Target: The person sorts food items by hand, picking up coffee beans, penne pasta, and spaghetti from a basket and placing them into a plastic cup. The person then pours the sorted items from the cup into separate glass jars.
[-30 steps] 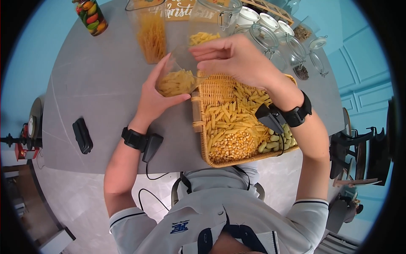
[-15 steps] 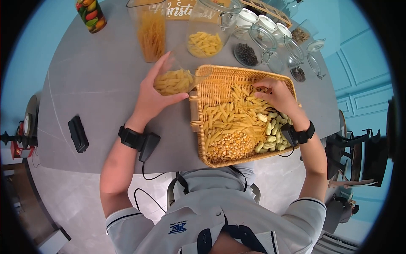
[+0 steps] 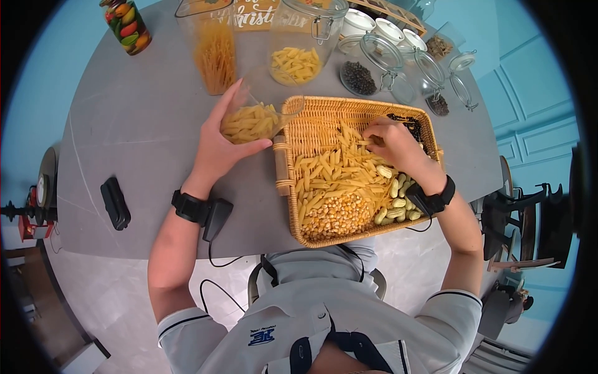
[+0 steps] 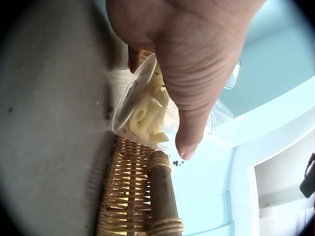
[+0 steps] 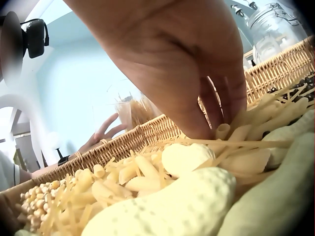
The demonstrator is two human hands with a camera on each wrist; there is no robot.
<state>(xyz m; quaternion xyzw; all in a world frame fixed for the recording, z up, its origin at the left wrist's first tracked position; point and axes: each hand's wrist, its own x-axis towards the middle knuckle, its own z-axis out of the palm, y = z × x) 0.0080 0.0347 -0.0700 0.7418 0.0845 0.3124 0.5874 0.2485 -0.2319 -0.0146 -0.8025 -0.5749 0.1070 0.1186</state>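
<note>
My left hand point(image 3: 215, 137) grips a clear container point(image 3: 265, 93) from the left, thumb and fingers spread around it. It is tilted, its mouth toward the wicker basket point(image 3: 321, 107). Penne point(image 4: 145, 113) lies along its lower side. My right hand point(image 3: 398, 143) reaches down into the basket, fingertips and thumb curled in among the loose penne point(image 5: 241, 132) and pinching at the pieces. Around them in the basket lie corn kernels point(image 3: 339, 218), peanuts point(image 3: 395, 209), thin pasta strands and black beans point(image 3: 408, 124). My right palm hides part of the heap.
Behind the basket stand a clip-top jar point(image 3: 296, 65) with penne, a tall container of spaghetti point(image 3: 215, 62) and open jars, one with dark beans point(image 3: 358, 78). White lidded pots point(image 3: 389, 31) stand farther back. A black case point(image 3: 115, 202) lies at the left.
My right hand has come down from beside the container's mouth into the basket, then shifted slightly left among the penne. The left hand keeps its grip on the container.
</note>
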